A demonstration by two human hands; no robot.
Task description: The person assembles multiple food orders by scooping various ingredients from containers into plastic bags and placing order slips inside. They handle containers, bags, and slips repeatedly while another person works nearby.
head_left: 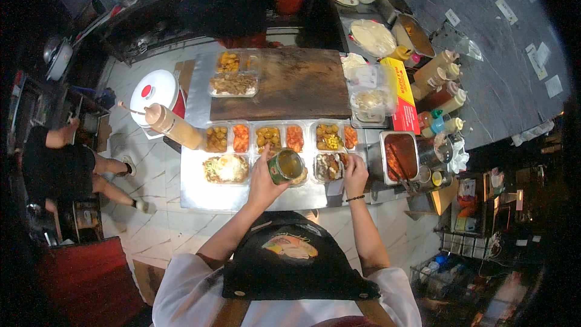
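Note:
My left hand is wrapped round an open green can, tilted, with pale liquid inside. My right hand pinches a spoon whose yellow corn load hangs over the right-hand meal tray. That clear tray holds browned potato pieces, a red side dish and dark meat with white sauce. Beside it, the middle meal tray has similar sides; the can and my left hand cover its front part. In the left meal tray, a fried egg tops shredded food. Parts of the spoon are hidden by my fingers.
Behind the trays lies a wooden board bearing another filled tray. A sauce bottle stands left, near a white-lidded cooler. At right are a steel pan of red sauce, several squeeze bottles and a person stands far left.

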